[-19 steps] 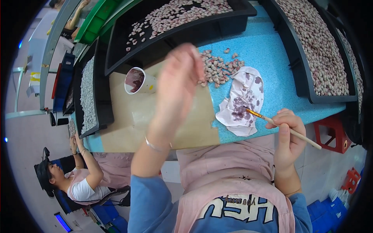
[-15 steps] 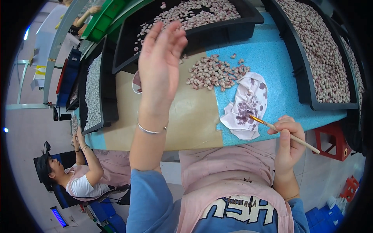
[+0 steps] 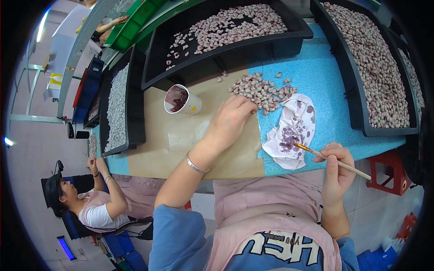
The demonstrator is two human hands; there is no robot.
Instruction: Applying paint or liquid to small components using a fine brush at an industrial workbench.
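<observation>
In my right hand (image 3: pixel 337 169) is a thin paintbrush (image 3: pixel 348 167) with a pale wooden handle. Its bristle end rests on a white cloth (image 3: pixel 296 108) blotched with purple stains. My left hand (image 3: pixel 231 119), a bangle on its wrist, reaches to the near left edge of a pile of small pink-and-cream speckled pieces (image 3: pixel 260 88). The left fingers are curled down and closed at the pile; their tips, and whatever they grip, are hidden. A white cup (image 3: pixel 193 106) with dark purple-brown paint inside stands farther left on the brown sheet (image 3: pixel 181 144).
Black trays of speckled pieces stand at the back (image 3: pixel 226 54) and right (image 3: pixel 357 90). A black tray (image 3: pixel 138 108) of whitish pieces is at the left. The table has a blue covering (image 3: pixel 325 58). Another person (image 3: pixel 99 203) works at the far left; a red stool (image 3: pixel 389 171) stands right.
My left hand has come down from above the back tray to the pile, uncovering the cup. My right hand still keeps the brush tip on the cloth.
</observation>
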